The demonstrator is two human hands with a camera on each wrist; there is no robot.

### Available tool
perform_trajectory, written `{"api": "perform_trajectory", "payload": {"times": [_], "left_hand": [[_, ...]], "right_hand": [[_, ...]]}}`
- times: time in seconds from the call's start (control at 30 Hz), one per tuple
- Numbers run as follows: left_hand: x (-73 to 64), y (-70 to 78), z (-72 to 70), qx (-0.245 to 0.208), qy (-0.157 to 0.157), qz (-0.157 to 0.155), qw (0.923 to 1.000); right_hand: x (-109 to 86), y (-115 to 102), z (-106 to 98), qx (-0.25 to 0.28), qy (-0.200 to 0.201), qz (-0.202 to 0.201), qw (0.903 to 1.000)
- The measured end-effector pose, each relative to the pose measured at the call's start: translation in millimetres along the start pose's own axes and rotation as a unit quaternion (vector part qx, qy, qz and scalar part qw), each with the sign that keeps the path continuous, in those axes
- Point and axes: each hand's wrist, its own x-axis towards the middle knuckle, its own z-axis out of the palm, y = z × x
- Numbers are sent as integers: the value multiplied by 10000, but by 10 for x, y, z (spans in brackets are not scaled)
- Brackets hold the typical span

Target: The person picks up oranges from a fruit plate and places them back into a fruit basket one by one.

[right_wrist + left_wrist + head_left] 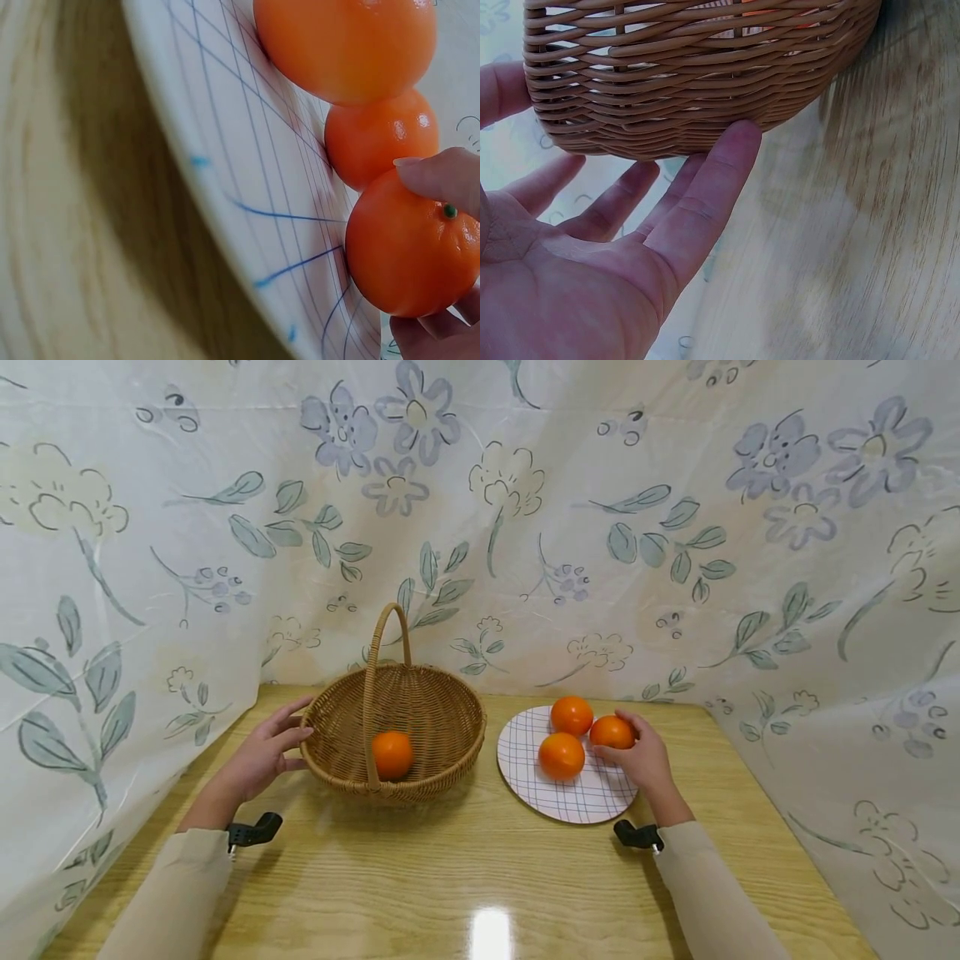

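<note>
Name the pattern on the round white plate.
A grid of thin blue-purple lines; the round white plate shows best in the head view.

Arms point(171, 889) outstretched, left fingers point(705, 191) loosely spread, right fingers point(412, 335) curled inward.

Head view: bright, evenly lit, sharp overall; white glare patch on the table point(420, 877) at the lower edge, soft shadow beneath the basket point(446, 718). Wrist views: dimmer, greyer. Left: table surface hazy, darkened near the basket. Right: small highlights on the oranges point(409, 255), broad shadow beside the plate point(240, 180), table grain blurred
</note>
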Motion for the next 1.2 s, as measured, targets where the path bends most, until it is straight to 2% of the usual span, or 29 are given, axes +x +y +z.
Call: {"api": "perform_trajectory", "payload": {"times": [0.33,0.6,0.87,1.2], "left_hand": [[11,34,12,94,-64,-42,9999],[20,22,22,46,-55,4,10000],[8,9,16,52,-27,34,10000],[-4,-7,5,6,-37,69,10000]], "right_hand": [[-107,10,-54,71,46,208,9997],[-195,-32,-96,149,70,40,9999],[-283,-95,-103,168,-29,-305,9994],[-395,-179,-84,253,-107,-380,9989]]}}
